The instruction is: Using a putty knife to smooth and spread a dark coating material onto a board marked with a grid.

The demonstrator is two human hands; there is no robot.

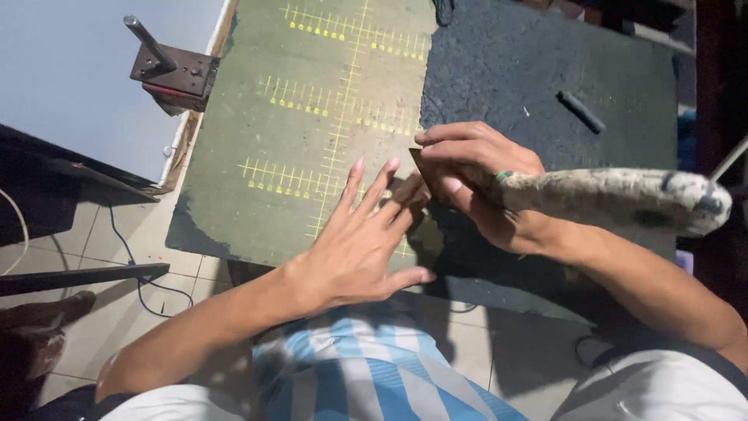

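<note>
So the landmark here is the green cutting mat (288, 132) with yellow grid lines — worn, dull, scuffed at the edges. On its right half lies a dark rough sheet (530, 78), grainy like rubber or coarse felt.

Left hand (354, 249) is spread flat, fingers fanned out, pressing near the mat's lower edge right where the green meets the dark sheet. Its fingertips touch a small thin brown piece (425, 175), flat and stiff-looking, maybe leather or card.

Right hand (475, 175) is curled shut around a long tool with a pale, grubby wrapped handle (615, 199). The handle's long axis runs out to the right, off the dark sheet. The working tip is hidden behind the fingers, right at the brown piece — the right hand is the nearer one.

A short dark stick (580, 111) sits further up the dark sheet.
</note>
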